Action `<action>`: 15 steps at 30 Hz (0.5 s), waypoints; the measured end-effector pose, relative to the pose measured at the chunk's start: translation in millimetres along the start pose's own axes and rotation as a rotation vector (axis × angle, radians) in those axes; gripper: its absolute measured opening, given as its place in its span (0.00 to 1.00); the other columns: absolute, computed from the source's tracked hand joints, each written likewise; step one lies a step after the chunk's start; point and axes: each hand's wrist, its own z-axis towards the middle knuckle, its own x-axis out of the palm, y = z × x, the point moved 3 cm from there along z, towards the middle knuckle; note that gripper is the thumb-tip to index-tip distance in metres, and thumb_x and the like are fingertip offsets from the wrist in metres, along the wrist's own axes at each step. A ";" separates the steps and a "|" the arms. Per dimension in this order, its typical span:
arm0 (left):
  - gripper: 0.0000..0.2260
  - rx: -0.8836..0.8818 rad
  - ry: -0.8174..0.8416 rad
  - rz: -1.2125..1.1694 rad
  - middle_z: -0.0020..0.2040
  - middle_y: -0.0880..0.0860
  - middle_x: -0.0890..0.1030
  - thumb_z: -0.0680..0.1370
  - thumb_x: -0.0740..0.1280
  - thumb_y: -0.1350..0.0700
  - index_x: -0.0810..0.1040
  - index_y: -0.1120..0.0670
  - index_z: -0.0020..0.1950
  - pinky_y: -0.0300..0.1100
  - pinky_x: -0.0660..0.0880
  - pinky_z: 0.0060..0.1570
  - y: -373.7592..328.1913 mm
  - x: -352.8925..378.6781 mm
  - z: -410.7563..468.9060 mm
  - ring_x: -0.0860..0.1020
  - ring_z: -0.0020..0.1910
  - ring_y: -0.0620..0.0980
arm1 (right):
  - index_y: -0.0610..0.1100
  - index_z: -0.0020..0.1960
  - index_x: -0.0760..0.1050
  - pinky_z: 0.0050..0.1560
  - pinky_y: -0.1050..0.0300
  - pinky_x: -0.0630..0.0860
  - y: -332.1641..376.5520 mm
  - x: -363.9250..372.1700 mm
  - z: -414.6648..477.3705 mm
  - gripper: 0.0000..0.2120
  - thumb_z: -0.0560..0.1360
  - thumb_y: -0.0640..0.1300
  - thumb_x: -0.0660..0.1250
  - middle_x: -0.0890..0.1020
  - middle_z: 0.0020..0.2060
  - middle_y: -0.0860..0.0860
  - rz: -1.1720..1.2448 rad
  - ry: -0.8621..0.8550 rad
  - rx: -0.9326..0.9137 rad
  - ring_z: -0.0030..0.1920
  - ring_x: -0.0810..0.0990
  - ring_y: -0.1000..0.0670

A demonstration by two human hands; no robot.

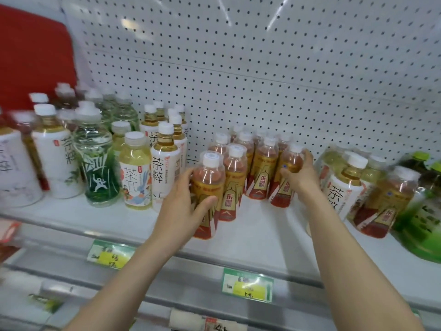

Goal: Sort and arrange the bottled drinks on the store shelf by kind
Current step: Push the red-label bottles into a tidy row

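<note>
Several red-and-gold labelled tea bottles (262, 170) stand grouped at the middle of the white shelf (262, 232). My left hand (183, 206) grips the front-left bottle of that group (208, 177) around its body. My right hand (299, 174) grips the rightmost bottle (290, 161) near its shoulder. Both bottles stand upright on the shelf. White-labelled tea bottles (164, 163), a pale yellow bottle (134, 173) and a clear green-print bottle (96, 158) stand mixed at the left.
At the right stand a mixed cluster with a white-labelled bottle (346, 185), a red-and-gold bottle (386, 201) and large green bottles (424, 218). White pegboard (262, 80) backs the shelf. Price tags (248, 285) hang on the front rail. A red panel (31, 56) is at upper left.
</note>
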 end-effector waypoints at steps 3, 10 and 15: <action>0.29 0.005 -0.003 -0.002 0.68 0.44 0.72 0.76 0.69 0.45 0.59 0.40 0.73 0.46 0.75 0.61 0.6 -0.3 0.2 0.74 0.63 0.44 | 0.56 0.75 0.56 0.56 0.38 0.79 -1.8 5.5 14.8 0.40 0.72 0.39 0.74 0.76 0.64 0.45 0.072 0.035 -0.003 0.57 0.80 0.44; 0.29 -0.025 0.009 -0.031 0.67 0.43 0.73 0.73 0.67 0.38 0.59 0.38 0.72 0.52 0.77 0.60 3.3 -0.4 -2.0 0.75 0.63 0.45 | 0.51 0.80 0.46 0.64 0.37 0.72 1.4 6.6 10.5 0.44 0.75 0.44 0.72 0.70 0.70 0.42 -0.151 -0.010 -0.009 0.67 0.73 0.39; 0.31 -0.052 0.032 -0.133 0.64 0.40 0.74 0.68 0.68 0.36 0.63 0.37 0.69 0.52 0.78 0.58 -7.0 10.1 -8.6 0.76 0.61 0.42 | 0.47 0.74 0.63 0.65 0.47 0.71 37.9 3.1 -73.4 0.28 0.78 0.59 0.63 0.73 0.65 0.47 -0.119 -0.113 -0.466 0.65 0.73 0.46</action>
